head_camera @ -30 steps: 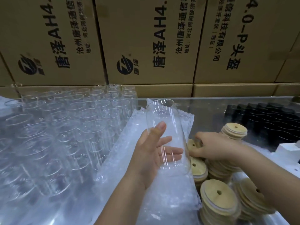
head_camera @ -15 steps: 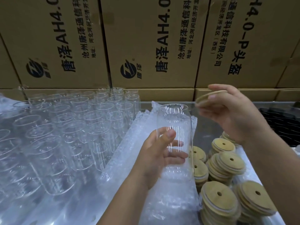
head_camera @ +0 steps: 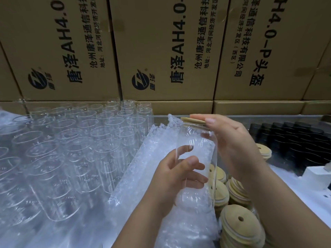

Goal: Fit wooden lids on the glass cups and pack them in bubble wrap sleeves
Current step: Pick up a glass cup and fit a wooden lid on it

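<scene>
Lid (head_camera: 192, 120) moved onto cup (head_camera: 197, 142) | left hand (head_camera: 172, 176): 1 cup | right hand (head_camera: 232, 145): 1 lid

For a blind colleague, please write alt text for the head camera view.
The left hand grips a clear glass cup while the right hand holds a wooden lid at its mouth. Empty glasses stand left, bubble wrap sleeves lie below, lid stacks right.
</scene>
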